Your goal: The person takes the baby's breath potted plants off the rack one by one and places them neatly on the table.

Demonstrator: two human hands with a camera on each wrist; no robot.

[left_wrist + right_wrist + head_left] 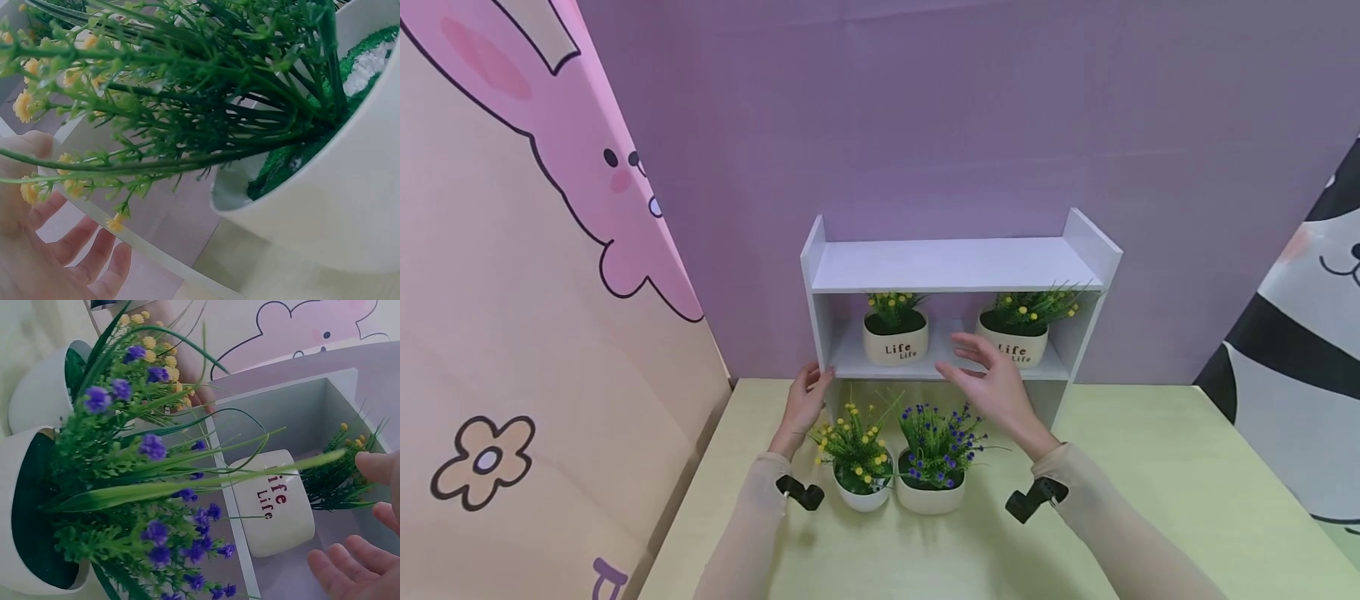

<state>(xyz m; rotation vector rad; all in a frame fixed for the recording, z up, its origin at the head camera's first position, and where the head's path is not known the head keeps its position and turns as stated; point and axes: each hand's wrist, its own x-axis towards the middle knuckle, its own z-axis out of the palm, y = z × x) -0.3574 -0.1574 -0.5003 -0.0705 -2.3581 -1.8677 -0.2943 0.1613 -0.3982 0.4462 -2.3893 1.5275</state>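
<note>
My right hand [996, 392] is held in front of the shelf, its fingers loosely spread and bent, with nothing between them. It overlaps the right "Life" pot [1033, 350] in the head view. Farther left on the same level stands another cream "Life" pot [897, 346] with yellow flowers. At the white shelf's [955, 265] left side panel is my left hand [803, 408], fingers spread along the outside and thumb at the front edge. On the table before the shelf stand a yellow-flowered pot [863, 498] and a purple-flowered pot [931, 500], side by side.
The pale table [1157, 483] reaches to the purple back wall [955, 108]. A wall with a pink rabbit [587, 167] rises at the left; a panda figure [1307, 333] shows at the right. Long thin leaves stick out from the front plants toward both hands.
</note>
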